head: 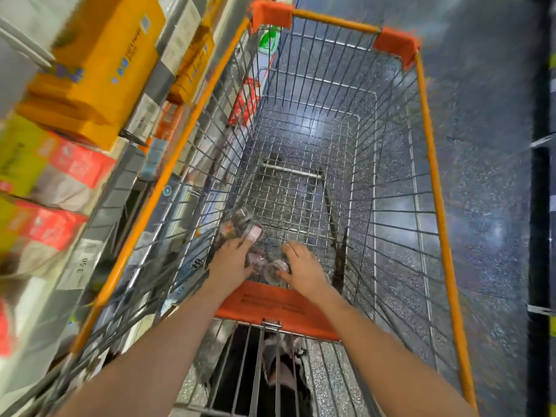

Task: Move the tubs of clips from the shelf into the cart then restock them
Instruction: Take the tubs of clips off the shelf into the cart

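Note:
Both my arms reach down into an orange-rimmed wire cart (427,152). Several clear tubs of clips lie on the cart floor at its near end. My left hand (231,260) rests on a tub (255,260) lying on its side. My right hand (301,266) wraps around another tub (275,267) whose round lid faces me. Two more tubs (245,224) lie just beyond my left hand, touching each other. The picture is blurred, so the exact finger grip on each tub is unclear.
Shelves (99,206) run along the left, close against the cart side, stocked with orange boxes (99,64) and red-and-yellow packs (51,170). The orange child-seat flap (276,305) crosses the cart's near end. Dark speckled floor (487,206) lies to the right.

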The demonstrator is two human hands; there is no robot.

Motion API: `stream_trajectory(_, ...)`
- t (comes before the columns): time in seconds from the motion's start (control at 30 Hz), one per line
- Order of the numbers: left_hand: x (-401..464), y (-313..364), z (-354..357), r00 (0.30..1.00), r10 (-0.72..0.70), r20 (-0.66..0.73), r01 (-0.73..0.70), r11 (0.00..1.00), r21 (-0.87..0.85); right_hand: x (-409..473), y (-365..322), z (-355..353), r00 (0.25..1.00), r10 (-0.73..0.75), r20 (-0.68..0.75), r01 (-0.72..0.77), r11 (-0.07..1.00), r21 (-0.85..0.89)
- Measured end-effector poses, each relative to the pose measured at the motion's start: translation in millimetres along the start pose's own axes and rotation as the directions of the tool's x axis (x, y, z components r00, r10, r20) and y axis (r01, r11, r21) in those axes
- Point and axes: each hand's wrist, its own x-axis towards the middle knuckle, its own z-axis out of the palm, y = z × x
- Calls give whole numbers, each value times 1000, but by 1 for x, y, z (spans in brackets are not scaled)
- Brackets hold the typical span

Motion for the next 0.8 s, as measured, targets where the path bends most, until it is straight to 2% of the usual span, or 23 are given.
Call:
stream_trajectory(0.3,-34,19,-53,998,44,-45,-46,998,-43,-29,-30,-58,997,-73,-36,71,995,-64)
stream_trajectory(0.4,-45,25,-76,998,27,-54,-28,1000,-5,-39,-45,-85,992,-112,-58,108,992,-68)
stream_trajectory(0.57,-72,31,-117,978,46,-201,-46,999,4,-57,-73,-132,974,-204,-99,190,972,-136)
stream_trajectory(0.8,-140,32,-202,959,63,-278,-55,998,36,-88,-127,-199,920,-362,-150,333,924,-187)
